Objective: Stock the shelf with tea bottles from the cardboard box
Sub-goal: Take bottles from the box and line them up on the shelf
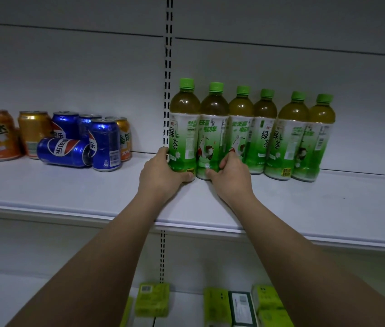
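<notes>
1. The tea bottles (245,131) right of the grip have green caps, amber-brown tea and white-to-green labels with green lettering.
2. The cans (69,138) left of the grip are blue or orange.
3. The shelf (69,185) is pale grey.
4. The cartons (152,299) below are yellow-green.

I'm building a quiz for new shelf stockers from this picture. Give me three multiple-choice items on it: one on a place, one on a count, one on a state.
1. Where is the left hand?
A. on the leftmost tea bottle
B. on a can
C. on the lower shelf

2. How many tea bottles stand in the row?
A. four
B. six
C. eight

3. How does the front blue can lie?
A. upright
B. on its side
C. stacked on another can

Answers: 1 A, its fingers curl round that bottle's base; 2 B, six green caps show; 3 B, its length runs along the shelf.
</notes>
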The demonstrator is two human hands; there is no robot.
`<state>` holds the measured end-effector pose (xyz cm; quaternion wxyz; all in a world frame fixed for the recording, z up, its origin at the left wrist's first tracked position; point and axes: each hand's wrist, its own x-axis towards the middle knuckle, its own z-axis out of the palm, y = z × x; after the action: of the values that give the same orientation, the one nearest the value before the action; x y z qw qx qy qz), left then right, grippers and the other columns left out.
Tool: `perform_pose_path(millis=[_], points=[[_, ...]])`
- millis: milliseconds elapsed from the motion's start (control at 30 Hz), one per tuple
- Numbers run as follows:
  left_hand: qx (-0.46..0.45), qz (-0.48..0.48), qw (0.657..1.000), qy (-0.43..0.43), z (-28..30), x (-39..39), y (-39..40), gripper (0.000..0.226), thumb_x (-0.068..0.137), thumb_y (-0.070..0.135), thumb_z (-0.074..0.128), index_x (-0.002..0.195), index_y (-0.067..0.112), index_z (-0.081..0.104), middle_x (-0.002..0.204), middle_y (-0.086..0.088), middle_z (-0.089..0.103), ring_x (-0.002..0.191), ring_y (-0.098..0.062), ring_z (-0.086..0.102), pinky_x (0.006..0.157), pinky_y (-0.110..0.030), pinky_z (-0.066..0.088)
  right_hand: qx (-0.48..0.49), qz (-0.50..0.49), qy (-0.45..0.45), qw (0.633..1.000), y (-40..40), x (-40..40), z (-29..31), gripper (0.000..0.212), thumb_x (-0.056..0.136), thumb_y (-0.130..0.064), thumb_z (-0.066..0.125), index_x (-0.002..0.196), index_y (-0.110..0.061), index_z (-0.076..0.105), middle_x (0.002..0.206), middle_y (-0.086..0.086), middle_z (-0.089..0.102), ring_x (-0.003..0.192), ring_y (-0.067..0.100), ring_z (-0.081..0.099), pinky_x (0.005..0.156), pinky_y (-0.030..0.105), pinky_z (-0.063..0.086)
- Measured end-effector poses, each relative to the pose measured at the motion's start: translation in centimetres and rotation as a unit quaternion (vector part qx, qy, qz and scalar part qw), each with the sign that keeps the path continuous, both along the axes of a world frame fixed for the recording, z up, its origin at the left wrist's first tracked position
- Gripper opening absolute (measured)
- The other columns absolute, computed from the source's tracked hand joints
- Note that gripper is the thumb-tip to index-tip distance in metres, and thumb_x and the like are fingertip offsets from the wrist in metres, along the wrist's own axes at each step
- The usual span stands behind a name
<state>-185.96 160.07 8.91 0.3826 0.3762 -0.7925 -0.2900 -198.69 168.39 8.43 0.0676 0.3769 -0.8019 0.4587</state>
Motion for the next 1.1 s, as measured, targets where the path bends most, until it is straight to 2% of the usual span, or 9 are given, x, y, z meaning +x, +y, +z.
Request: perform_pose_path(millis=[100,233,367,467,567,733,833,967,1100], points=[[0.001,-0.007,1.0,-0.004,-0.1,-0.2,-0.1,0.068,0.069,0.037,0.083,0.125,0.02,0.048,0.121,0.0,0.064,0.105,-0.022,0.06,0.081,-0.028,0.044,0.001,0.005,0.003,1.0,0.1,0.1,0.0,0.031,0.085,-0.024,0.071,0.092,-0.012,0.043,0.069,-0.006,0.041,0.071,0.019,0.044,0.049,0.026,0.026],[-0.012,0.005,1.0,-0.017,-0.4,-0.6,-0.1,0.069,0.07,0.038,0.081,0.126,0.017,0.046,0.124,-0.003,0.063,0.108,-0.025,0.059,0.079,-0.027,0.043,0.015,0.009,0.015,1.0,0.2,0.4,0.1,0.028,0.086,-0.022,0.068,0.098,-0.01,0.046,0.084,0.002,0.05,0.079,0.021,0.045,0.065,0.029,0.033],[-0.071,0.052,0.991,-0.097,-0.5,-0.3,0.9,0.06,0.076,0.042,0.072,0.122,0.013,0.045,0.118,-0.012,0.061,0.105,-0.032,0.058,0.085,-0.041,0.051,0.024,-0.002,0.047,0.999,1.0,1.6,0.5,0.019,0.089,-0.014,0.058,0.103,-0.003,0.053,0.095,0.016,0.061,0.083,0.028,0.053,0.064,0.032,0.036],[-0.109,0.084,0.98,-0.144,-0.1,1.4,3.3,0.049,0.084,0.036,0.062,0.125,0.013,0.045,0.122,-0.012,0.058,0.11,-0.032,0.054,0.089,-0.043,0.048,0.009,0.034,0.054,0.998,2.7,3.5,1.2,0.015,0.09,-0.013,0.054,0.1,-0.003,0.059,0.101,0.015,0.062,0.097,0.031,0.056,0.072,0.034,0.041],[-0.146,0.082,0.979,-0.116,-0.9,4.0,7.0,0.049,0.088,0.036,0.053,0.132,0.016,0.046,0.126,-0.008,0.056,0.117,-0.029,0.049,0.093,-0.043,0.039,-0.012,0.08,0.046,0.996,5.9,5.6,1.3,0.025,0.093,-0.023,0.054,0.112,-0.009,0.061,0.113,0.008,0.061,0.107,0.024,0.054,0.088,0.035,0.045],[-0.178,0.063,0.982,-0.023,-3.8,7.7,13.2,0.029,0.085,0.028,0.055,0.113,0.023,0.056,0.116,0.003,0.061,0.114,-0.023,0.049,0.093,-0.04,0.036,-0.018,0.119,0.027,0.992,13.3,9.2,0.0,0.03,0.092,-0.031,0.054,0.12,-0.019,0.06,0.117,-0.001,0.06,0.11,0.019,0.052,0.093,0.035,0.044],[-0.164,0.045,0.985,-0.022,-5.4,8.7,15.1,0.028,0.083,0.026,0.056,0.111,0.023,0.057,0.116,0.003,0.059,0.114,-0.023,0.048,0.09,-0.039,0.035,0.004,0.138,0.035,0.99,16.8,10.3,-1.2,0.03,0.093,-0.032,0.054,0.12,-0.021,0.06,0.117,-0.001,0.06,0.109,0.016,0.051,0.094,0.032,0.042],[-0.136,0.022,0.988,-0.063,-7.9,8.7,16.6,0.032,0.082,0.023,0.057,0.114,0.021,0.058,0.118,-0.002,0.06,0.113,-0.028,0.05,0.093,-0.042,0.042,0.058,0.124,0.021,0.99,19.4,9.5,-3.5,0.031,0.092,-0.032,0.057,0.117,-0.016,0.062,0.113,0.003,0.063,0.093,0.01,0.049,0.085,0.025,0.039],[0.027,-0.017,0.992,-0.12,-13.4,7.7,18.1,0.038,0.082,0.024,0.061,0.119,0.016,0.055,0.12,-0.011,0.056,0.115,-0.031,0.05,0.095,-0.042,0.043,0.131,0.103,-0.072,0.983,21.3,8.5,-8.8,0.033,0.09,-0.031,0.06,0.116,-0.011,0.063,0.108,0.009,0.065,0.096,0.023,0.058,0.091,0.033,0.046]])
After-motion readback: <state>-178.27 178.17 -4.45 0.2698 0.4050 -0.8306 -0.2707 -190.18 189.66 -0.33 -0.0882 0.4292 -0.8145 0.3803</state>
